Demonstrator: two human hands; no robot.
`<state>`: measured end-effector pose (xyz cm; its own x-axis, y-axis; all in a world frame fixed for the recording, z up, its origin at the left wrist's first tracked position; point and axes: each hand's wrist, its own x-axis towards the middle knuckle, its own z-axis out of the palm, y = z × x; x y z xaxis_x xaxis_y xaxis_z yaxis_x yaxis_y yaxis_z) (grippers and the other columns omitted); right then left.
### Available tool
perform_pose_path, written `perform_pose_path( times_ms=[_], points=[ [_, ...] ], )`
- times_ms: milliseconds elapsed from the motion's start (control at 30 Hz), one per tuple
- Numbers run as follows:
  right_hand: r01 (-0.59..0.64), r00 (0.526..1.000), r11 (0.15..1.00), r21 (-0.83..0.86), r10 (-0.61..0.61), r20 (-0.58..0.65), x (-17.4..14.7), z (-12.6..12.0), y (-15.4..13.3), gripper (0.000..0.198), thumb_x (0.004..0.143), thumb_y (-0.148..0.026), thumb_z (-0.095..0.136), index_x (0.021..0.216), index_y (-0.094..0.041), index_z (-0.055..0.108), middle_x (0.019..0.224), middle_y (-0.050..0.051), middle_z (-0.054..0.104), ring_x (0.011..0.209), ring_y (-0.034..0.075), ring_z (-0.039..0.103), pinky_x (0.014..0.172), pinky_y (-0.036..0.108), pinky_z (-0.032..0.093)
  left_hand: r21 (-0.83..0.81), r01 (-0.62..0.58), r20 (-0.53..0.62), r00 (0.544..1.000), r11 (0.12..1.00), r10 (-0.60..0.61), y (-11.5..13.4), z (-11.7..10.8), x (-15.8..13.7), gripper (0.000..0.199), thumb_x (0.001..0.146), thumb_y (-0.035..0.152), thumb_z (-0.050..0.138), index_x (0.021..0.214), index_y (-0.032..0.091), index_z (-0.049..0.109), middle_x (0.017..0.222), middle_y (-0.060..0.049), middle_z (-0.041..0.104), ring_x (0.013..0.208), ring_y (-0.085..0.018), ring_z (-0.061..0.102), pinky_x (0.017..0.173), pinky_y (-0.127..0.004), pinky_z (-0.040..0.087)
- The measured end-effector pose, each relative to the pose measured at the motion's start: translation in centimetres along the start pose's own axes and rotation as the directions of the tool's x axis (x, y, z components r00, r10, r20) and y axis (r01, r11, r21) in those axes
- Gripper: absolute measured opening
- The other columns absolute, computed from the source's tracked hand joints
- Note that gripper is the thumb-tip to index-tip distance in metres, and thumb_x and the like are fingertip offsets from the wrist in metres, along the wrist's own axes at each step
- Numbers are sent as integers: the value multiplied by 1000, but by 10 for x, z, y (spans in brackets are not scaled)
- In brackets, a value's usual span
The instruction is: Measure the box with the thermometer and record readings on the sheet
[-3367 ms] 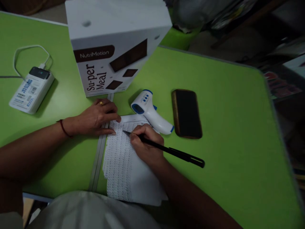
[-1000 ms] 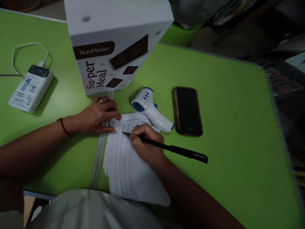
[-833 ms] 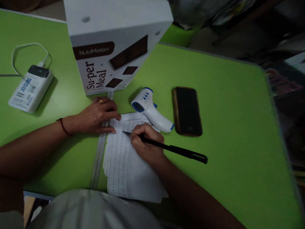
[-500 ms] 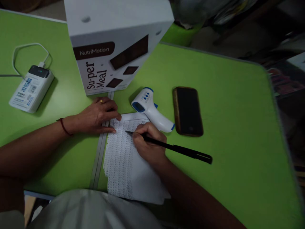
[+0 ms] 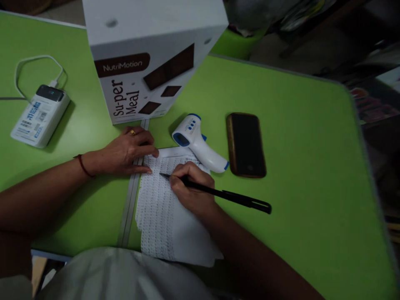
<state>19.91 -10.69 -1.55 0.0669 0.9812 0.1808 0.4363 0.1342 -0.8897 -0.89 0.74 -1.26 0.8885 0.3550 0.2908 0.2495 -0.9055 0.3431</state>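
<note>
Sheets of white paper [image 5: 187,233] lie on the green table, their left part covered with rows of small handwriting. My right hand [image 5: 193,187] grips a black pen [image 5: 231,196], its tip at the written rows near the top of the sheet. At the paper's upper left edge rests my left hand [image 5: 128,152], fingers apart and holding nothing, thumb and fingertip touching the sheet. Just beyond the paper lies a white and blue infrared thermometer [image 5: 201,143], its handle over the paper's upper right corner.
A large white NutriMotion box [image 5: 150,75] stands behind my left hand. To the left lies a white power bank [image 5: 42,116] with a looped white cable [image 5: 39,58]. A dark smartphone [image 5: 246,145] sits right of the thermometer. A metal seam [image 5: 126,221] crosses the green table [image 5: 312,166].
My right hand and the pen have shifted slightly to the left over the paper. My left hand stays in the same place.
</note>
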Motion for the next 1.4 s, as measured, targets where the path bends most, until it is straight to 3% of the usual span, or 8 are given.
perform_pose_path(
  times_ms=[700, 867, 967, 1033, 1100, 1233, 1300, 1400],
  points=[
    [55, 997, 996, -74, -59, -56, 0, -3, 1, 19, 68, -13, 54, 60, -25, 40, 50, -8, 48, 44, 9, 42, 44, 24, 36, 9, 6, 5, 1000, 1000, -6, 0, 1, 0, 54, 95, 68, 43, 112, 21, 65, 111, -12, 64, 103, -27, 56, 91, -42, 38],
    [148, 981, 987, -66, -155, -119, -2, -1, 6, 19, 72, -11, 56, 65, -25, 45, 54, -8, 50, 47, 11, 46, 47, 25, 39, 8, 10, 17, 1000, 1000, -10, 0, 0, 1, 52, 95, 68, 44, 110, 22, 64, 111, -11, 64, 103, -27, 56, 91, -42, 39],
    [291, 940, 945, -150, -312, -136, 1, -2, 6, 13, 80, -12, 59, 80, -25, 59, 69, -3, 62, 59, 14, 58, 56, 28, 48, 107, -49, -136, 989, 993, 64, 5, -3, -1, 38, 97, 57, 49, 106, 22, 59, 105, -8, 64, 101, -24, 56, 88, -40, 41],
    [428, 901, 876, -225, -433, 26, 4, -4, 6, 16, 86, -13, 59, 94, -24, 67, 81, 1, 68, 70, 16, 64, 62, 30, 52, 240, -9, -344, 934, 971, 94, 9, -4, -6, 26, 96, 48, 54, 106, 24, 55, 104, -7, 62, 100, -23, 55, 87, -41, 42],
    [546, 838, 785, -293, -507, 204, 7, -5, 6, 22, 92, -13, 54, 99, -24, 71, 87, 5, 70, 77, 19, 65, 66, 33, 52, 317, 102, -552, 828, 943, 96, 10, -2, -11, 25, 93, 50, 55, 104, 28, 52, 101, -5, 60, 100, -24, 54, 89, -46, 41],
    [706, 708, 588, -394, -588, 390, 10, -2, 10, 34, 95, -4, 42, 105, -20, 71, 91, 8, 71, 82, 20, 63, 70, 35, 51, 322, 328, -748, 663, 888, 26, 2, 1, -17, 39, 91, 64, 48, 110, 31, 48, 117, -7, 53, 120, -31, 47, 99, -58, 37],
    [724, 688, 557, -407, -628, 365, 12, -1, 12, 39, 93, 0, 41, 111, -20, 69, 93, 8, 70, 84, 20, 63, 71, 35, 50, 207, 449, -808, 579, 869, -106, -7, -2, -16, 56, 89, 71, 46, 127, 30, 40, 136, -11, 44, 134, -35, 38, 107, -63, 33],
    [580, 779, 627, -520, -613, 131, 18, -5, 17, 41, 90, -4, 47, 122, -22, 66, 104, 10, 66, 95, 23, 62, 80, 39, 50, 0, 513, -832, 477, 858, -285, -26, -7, -14, 87, 85, 74, 54, 148, 30, 12, 155, -16, 22, 148, -39, 21, 116, -68, 24]
  ],
)
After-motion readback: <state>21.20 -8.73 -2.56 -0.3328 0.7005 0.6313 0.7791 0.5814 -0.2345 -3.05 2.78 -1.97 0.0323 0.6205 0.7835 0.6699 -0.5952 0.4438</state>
